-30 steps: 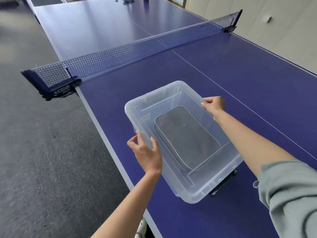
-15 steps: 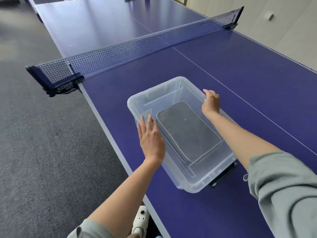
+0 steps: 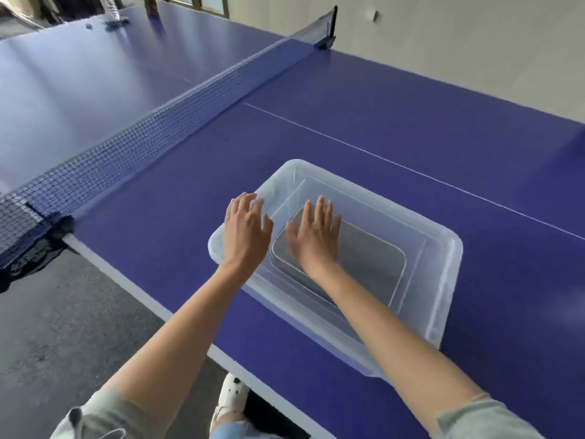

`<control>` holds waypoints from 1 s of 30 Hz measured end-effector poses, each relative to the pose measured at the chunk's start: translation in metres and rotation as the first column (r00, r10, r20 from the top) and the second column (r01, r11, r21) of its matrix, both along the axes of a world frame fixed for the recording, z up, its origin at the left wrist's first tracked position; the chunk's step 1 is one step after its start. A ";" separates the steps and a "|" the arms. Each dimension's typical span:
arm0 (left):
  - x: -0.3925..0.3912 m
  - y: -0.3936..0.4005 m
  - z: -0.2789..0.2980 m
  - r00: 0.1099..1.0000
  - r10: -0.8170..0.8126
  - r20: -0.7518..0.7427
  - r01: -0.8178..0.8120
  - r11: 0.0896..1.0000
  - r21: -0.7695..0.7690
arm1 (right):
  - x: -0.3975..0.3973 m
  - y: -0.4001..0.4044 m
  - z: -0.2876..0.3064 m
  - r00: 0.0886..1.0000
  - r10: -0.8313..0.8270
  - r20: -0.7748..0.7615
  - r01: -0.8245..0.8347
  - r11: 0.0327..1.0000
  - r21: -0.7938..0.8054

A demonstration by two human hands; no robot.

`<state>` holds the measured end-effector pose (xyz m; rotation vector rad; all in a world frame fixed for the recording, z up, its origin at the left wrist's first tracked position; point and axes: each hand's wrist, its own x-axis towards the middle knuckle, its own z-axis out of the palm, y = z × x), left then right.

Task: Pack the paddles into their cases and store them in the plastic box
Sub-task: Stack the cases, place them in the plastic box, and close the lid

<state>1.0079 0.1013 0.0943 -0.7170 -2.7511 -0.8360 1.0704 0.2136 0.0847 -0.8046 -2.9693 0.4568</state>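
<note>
Risk here, as I judge it, is the plastic box (image 3: 443, 299) sliding off the near-left edge of the table (image 3: 411, 122) if either hand pushes sideways, since it sits close to that edge. The dark case (image 3: 370, 264) lies flat inside the box. Left hand (image 3: 245, 231) hovers flat over the box's left rim, fingers spread; right hand (image 3: 315, 232), fingers straight, reaches over the case, holding nothing.

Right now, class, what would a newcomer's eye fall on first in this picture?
The clear plastic box on the near half of the blue table-tennis table, with a grey paddle case flat inside. Both open hands reach over it: left hand at its rim, right hand above the case. The net crosses behind.
</note>
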 end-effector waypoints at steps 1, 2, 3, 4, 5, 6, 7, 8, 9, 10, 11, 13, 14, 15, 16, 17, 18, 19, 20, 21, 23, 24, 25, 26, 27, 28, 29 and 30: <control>-0.017 -0.001 0.002 0.999 -0.034 0.014 0.034 0.999 -0.014 | -0.001 -0.006 -0.002 0.999 -0.046 0.003 0.046 0.999 0.023; -0.033 -0.002 0.003 0.997 -0.071 0.036 0.073 0.996 -0.049 | -0.004 -0.011 -0.004 0.996 -0.086 -0.002 0.086 0.995 0.056; -0.047 -0.003 0.004 0.992 -0.112 0.061 0.118 0.987 -0.108 | -0.008 -0.016 -0.005 0.994 -0.113 -0.005 0.113 0.990 0.089; -0.059 -0.003 0.003 0.983 -0.152 0.103 0.169 0.969 -0.180 | -0.010 -0.021 -0.006 0.990 -0.138 -0.008 0.138 0.985 0.107; -0.068 -0.002 0.004 0.969 -0.182 0.167 0.220 0.943 -0.250 | -0.012 -0.024 -0.005 0.987 -0.161 -0.012 0.161 0.981 0.107; -0.076 0.000 0.005 0.949 -0.189 0.254 0.262 0.919 -0.295 | -0.012 -0.027 -0.005 0.984 -0.178 -0.024 0.179 0.979 0.101; -0.082 0.002 0.006 0.922 -0.182 0.341 0.290 0.908 -0.302 | -0.012 -0.028 -0.005 0.982 -0.185 -0.041 0.189 0.977 0.099; -0.087 0.005 0.006 0.892 -0.163 0.421 0.300 0.911 -0.284 | -0.012 -0.028 -0.007 0.981 -0.187 -0.053 0.191 0.976 0.105; -0.091 0.009 0.007 0.861 -0.149 0.487 0.304 0.918 -0.256 | -0.012 -0.026 -0.007 0.980 -0.189 -0.054 0.194 0.975 0.108; -0.096 0.013 0.007 0.830 -0.141 0.539 0.302 0.927 -0.223 | -0.012 -0.025 -0.009 0.980 -0.195 -0.048 0.199 0.975 0.104; -0.101 0.015 0.006 0.803 -0.139 0.579 0.296 0.937 -0.185 | -0.012 -0.024 -0.010 0.979 -0.199 -0.047 0.203 0.974 0.099; -0.111 0.017 0.003 0.741 -0.139 0.657 0.279 0.954 -0.113 | -0.013 -0.025 -0.012 0.975 -0.211 -0.062 0.217 0.971 0.097; -0.117 0.016 0.002 0.710 -0.138 0.690 0.269 0.959 -0.085 | -0.014 -0.025 -0.012 0.974 -0.218 -0.063 0.223 0.970 0.098; -0.122 0.015 0.002 0.674 -0.136 0.726 0.252 0.966 -0.052 | -0.014 -0.026 -0.012 0.973 -0.223 -0.062 0.228 0.969 0.098; -0.127 0.012 0.003 0.622 -0.131 0.772 0.223 0.975 -0.014 | -0.014 -0.026 -0.013 0.972 -0.225 -0.066 0.231 0.968 0.097; -0.130 0.009 0.003 0.561 -0.133 0.817 0.193 0.981 0.027 | -0.014 -0.026 -0.013 0.972 -0.225 -0.070 0.231 0.968 0.095; -0.131 0.008 0.004 0.520 -0.131 0.844 0.167 0.985 0.051 | -0.014 -0.026 -0.013 0.972 -0.224 -0.072 0.230 0.969 0.096; -0.131 0.007 0.005 0.517 -0.136 0.845 0.147 0.987 0.068 | -0.014 -0.025 -0.014 0.972 -0.222 -0.076 0.229 0.968 0.100; -0.129 0.008 0.006 0.561 -0.143 0.816 0.144 0.987 0.074 | -0.014 -0.024 -0.014 0.972 -0.223 -0.080 0.230 0.968 0.103; -0.126 0.010 0.009 0.635 -0.150 0.758 0.161 0.985 0.060 | -0.014 -0.024 -0.014 0.971 -0.224 -0.084 0.232 0.967 0.102; -0.118 0.013 0.012 0.775 -0.156 0.612 0.202 0.979 -0.006 | -0.014 -0.025 -0.013 0.972 -0.223 -0.078 0.230 0.968 0.097; -0.114 0.014 0.013 0.818 -0.160 0.553 0.210 0.977 -0.027 | -0.014 -0.026 -0.013 0.973 -0.220 -0.077 0.226 0.969 0.095; -0.110 0.015 0.012 0.843 -0.160 0.514 0.205 0.978 -0.032 | -0.014 -0.026 -0.013 0.973 -0.220 -0.077 0.226 0.970 0.092; -0.107 0.015 0.011 0.858 -0.149 0.491 0.189 0.982 -0.032 | -0.014 -0.026 -0.013 0.972 -0.221 -0.074 0.227 0.970 0.088; -0.104 0.016 0.009 0.872 -0.136 0.470 0.169 0.985 -0.029 | -0.014 -0.025 -0.013 0.972 -0.224 -0.071 0.229 0.970 0.086; -0.101 0.017 0.008 0.884 -0.125 0.450 0.153 0.988 -0.025 | -0.014 -0.025 -0.013 0.972 -0.226 -0.070 0.232 0.969 0.087; -0.098 0.017 0.008 0.897 -0.118 0.427 0.140 0.990 -0.019 | -0.014 -0.025 -0.013 0.971 -0.228 -0.071 0.234 0.968 0.089; -0.095 0.018 0.008 0.906 -0.110 0.409 0.125 0.992 -0.012 | -0.014 -0.025 -0.013 0.971 -0.230 -0.069 0.236 0.968 0.090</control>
